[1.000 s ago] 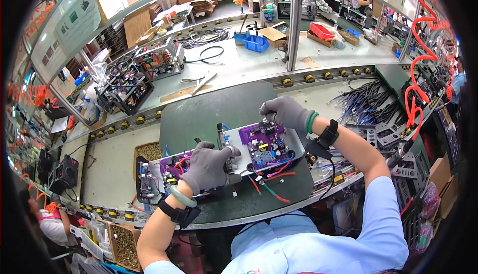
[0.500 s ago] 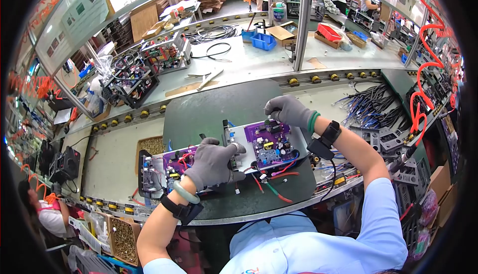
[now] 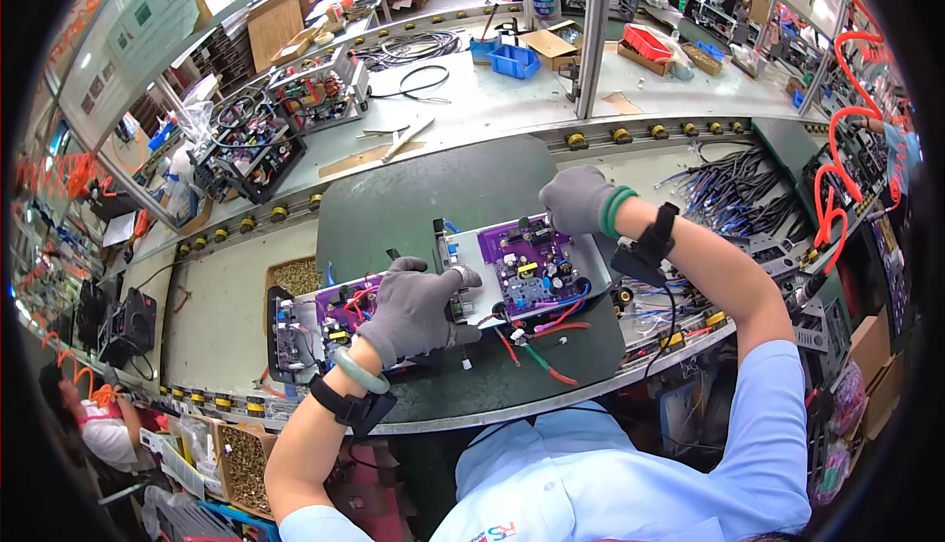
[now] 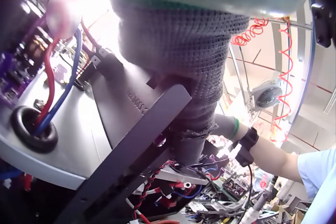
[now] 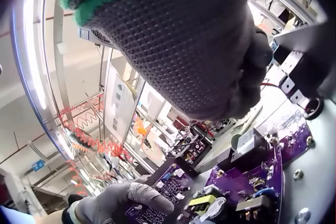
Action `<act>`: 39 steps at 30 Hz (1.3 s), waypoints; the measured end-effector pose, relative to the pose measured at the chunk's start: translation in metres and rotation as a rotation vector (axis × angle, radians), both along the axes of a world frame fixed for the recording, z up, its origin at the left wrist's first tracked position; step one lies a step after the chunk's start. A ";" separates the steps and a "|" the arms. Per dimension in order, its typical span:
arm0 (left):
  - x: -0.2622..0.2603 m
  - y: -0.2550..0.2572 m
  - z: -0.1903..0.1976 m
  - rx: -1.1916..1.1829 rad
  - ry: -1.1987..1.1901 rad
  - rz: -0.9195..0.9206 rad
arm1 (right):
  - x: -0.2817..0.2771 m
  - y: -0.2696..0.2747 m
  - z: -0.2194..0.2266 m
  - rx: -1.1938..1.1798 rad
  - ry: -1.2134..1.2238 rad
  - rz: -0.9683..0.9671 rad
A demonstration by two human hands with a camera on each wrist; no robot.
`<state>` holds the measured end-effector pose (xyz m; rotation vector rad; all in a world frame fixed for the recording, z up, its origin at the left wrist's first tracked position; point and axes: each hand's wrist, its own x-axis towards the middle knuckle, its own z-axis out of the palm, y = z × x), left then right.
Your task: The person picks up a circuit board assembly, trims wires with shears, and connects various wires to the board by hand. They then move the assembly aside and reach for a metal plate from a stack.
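Note:
On the dark green mat lies a metal chassis (image 3: 472,296) carrying purple circuit boards, one board (image 3: 532,266) on its right part and another (image 3: 335,316) on its left. My gloved left hand (image 3: 413,311) grips the chassis near its middle, its fingers over a grey panel (image 4: 131,98) in the left wrist view. Red, blue and green leads (image 3: 536,365) hang off the near edge. At the far right corner my gloved right hand (image 3: 579,202) has its fingers curled, close over the board's edge (image 5: 294,145); I cannot tell whether it pinches anything.
Behind the mat (image 3: 433,183) runs a roller rail (image 3: 620,135). Black cables (image 3: 733,192) and metal brackets (image 3: 768,261) lie at right. A box of small brass-coloured parts (image 3: 295,274) sits at left; opened units (image 3: 251,148) stand on the far bench. A red coiled hose (image 3: 854,114) hangs at right.
My right hand has shifted right along the far edge of the chassis to its corner. The left hand keeps its place on the chassis; the head view has tilted slightly.

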<state>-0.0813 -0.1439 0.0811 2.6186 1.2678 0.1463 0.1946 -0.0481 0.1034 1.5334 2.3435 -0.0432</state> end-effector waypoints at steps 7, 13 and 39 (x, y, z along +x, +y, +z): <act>0.001 -0.002 0.005 0.016 -0.007 0.009 | -0.007 0.015 0.009 -0.147 -0.014 -0.028; -0.001 0.000 -0.003 0.080 -0.065 -0.019 | -0.014 0.010 0.013 -0.152 -0.037 -0.055; 0.126 -0.009 0.024 0.669 -0.061 -0.119 | 0.041 -0.093 -0.048 0.798 0.772 0.307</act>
